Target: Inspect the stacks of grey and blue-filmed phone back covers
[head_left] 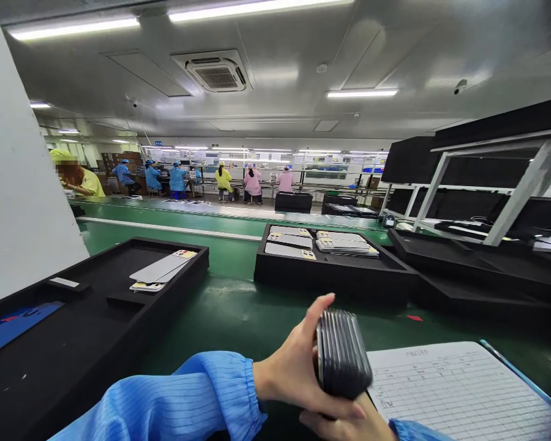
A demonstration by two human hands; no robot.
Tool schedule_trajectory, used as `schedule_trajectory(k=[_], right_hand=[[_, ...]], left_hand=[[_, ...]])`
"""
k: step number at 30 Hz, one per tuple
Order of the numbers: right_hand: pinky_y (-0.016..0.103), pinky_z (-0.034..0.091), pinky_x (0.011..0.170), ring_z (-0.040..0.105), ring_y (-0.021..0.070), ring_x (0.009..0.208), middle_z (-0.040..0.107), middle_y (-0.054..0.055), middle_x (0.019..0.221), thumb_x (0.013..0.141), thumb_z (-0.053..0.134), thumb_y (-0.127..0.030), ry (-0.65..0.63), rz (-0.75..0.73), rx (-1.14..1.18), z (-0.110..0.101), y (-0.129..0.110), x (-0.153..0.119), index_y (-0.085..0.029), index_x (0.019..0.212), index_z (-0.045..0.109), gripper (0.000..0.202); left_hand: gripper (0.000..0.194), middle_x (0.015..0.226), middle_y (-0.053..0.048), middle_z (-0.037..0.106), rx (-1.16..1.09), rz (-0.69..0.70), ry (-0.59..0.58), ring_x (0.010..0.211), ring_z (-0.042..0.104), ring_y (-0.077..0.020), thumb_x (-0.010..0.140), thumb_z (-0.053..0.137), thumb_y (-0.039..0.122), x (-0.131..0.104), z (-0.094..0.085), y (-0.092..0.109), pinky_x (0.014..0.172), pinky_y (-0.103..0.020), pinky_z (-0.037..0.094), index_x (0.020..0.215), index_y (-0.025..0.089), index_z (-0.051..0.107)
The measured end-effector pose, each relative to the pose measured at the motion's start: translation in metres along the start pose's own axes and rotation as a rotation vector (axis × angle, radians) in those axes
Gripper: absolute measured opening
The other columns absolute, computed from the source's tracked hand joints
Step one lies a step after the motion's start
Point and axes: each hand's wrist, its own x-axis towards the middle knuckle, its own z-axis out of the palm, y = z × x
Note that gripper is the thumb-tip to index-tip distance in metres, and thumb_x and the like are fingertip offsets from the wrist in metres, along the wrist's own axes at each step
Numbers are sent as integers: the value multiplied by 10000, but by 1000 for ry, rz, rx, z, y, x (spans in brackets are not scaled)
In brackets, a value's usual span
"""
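Note:
A thick stack of thin, dark-edged phone-shaped panels [342,352] is held over the green table, its edges turned toward me. My left hand [296,367] grips it from the left, thumb up along the side and fingers reaching under its lower end. Below the stack, my right hand [353,422] holds it from underneath, partly hidden by the stack and my left hand. An open notebook [454,386] with a ruled, handwritten page lies just right of the hands.
Ahead stands a black foam tray [330,275] with piles of white phone panels [344,243]. At left, another black tray [165,312] holds a few white panels [163,271] and a blue sheet [21,327]. More black trays [477,263] lie at right. Co-workers [252,180] sit far back.

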Motion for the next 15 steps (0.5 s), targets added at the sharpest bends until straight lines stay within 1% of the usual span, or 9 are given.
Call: schedule_trajectory(k=[1, 2, 4, 6, 7, 9, 12, 14, 15], right_hand=[[387, 524, 713, 611, 282, 832, 614, 64, 905, 607, 623, -252, -1, 18, 25, -1, -2, 2, -201, 1055, 507, 466], [399, 503, 772, 591, 290, 897, 600, 81, 971, 599, 629, -241, 1, 46, 60, -1, -4, 3, -185, 1117, 464, 547], [409, 463, 839, 562, 293, 959, 579, 105, 1024, 582, 641, -225, -7, 110, 122, 0, -6, 6, -146, 1168, 415, 633], [386, 461, 834, 567, 275, 942, 578, 118, 1016, 588, 638, -199, -41, 150, 150, 1, -4, 7, -108, 1168, 415, 628], [371, 462, 829, 569, 264, 938, 572, 125, 1032, 592, 638, -185, -66, 160, 155, 2, -1, 8, -95, 1170, 414, 626], [360, 435, 875, 537, 261, 1010, 522, 147, 1140, 584, 678, -189, -118, 152, 166, -2, 3, 9, -84, 1202, 387, 691], [391, 297, 1005, 370, 304, 1199, 389, 171, 1300, 505, 778, -315, -256, 86, 96, -23, 2, 13, -84, 1276, 332, 919], [429, 279, 1001, 347, 343, 1202, 427, 176, 1266, 506, 771, -394, -441, 63, -41, -48, -5, 14, -88, 1290, 355, 939], [429, 322, 965, 410, 342, 1147, 497, 155, 1189, 522, 758, -425, -513, 88, -85, -61, -10, 14, -115, 1269, 403, 883]], left_hand=[[1167, 970, -46, 494, -79, -76, 39, 864, 520, -187, 473, 784, 228, 0, 0, -3, 806, -336, 416, 1336, 235, -2], [1150, 973, -49, 506, -154, -142, 80, 859, 522, -182, 483, 780, 221, -1, 0, -6, 808, -333, 412, 1340, 224, 14], [1034, 954, -47, 534, -256, -230, 131, 863, 518, -188, 441, 797, 201, -3, 1, -12, 829, -339, 392, 1303, 192, 225], [821, 914, -49, 559, -314, -271, 128, 862, 518, -208, 382, 814, 182, -5, 3, -17, 827, -341, 384, 1130, 151, 478], [728, 897, -52, 570, -332, -280, 121, 856, 519, -216, 369, 816, 178, -7, 3, -18, 819, -342, 385, 1042, 137, 545], [615, 889, -54, 583, -372, -297, 121, 868, 519, -227, 393, 806, 183, -9, 3, -18, 826, -346, 375, 967, 128, 592], [493, 927, -56, 594, -459, -347, 140, 933, 507, -232, 502, 757, 223, -12, -1, -16, 881, -346, 333, 964, 137, 606], [469, 963, -66, 602, -553, -413, 123, 954, 508, -233, 555, 710, 277, -14, -2, -13, 894, -355, 328, 991, 142, 601], [479, 976, -78, 608, -616, -462, 96, 945, 519, -236, 574, 675, 321, -16, -2, -12, 886, -368, 340, 1010, 139, 596]])
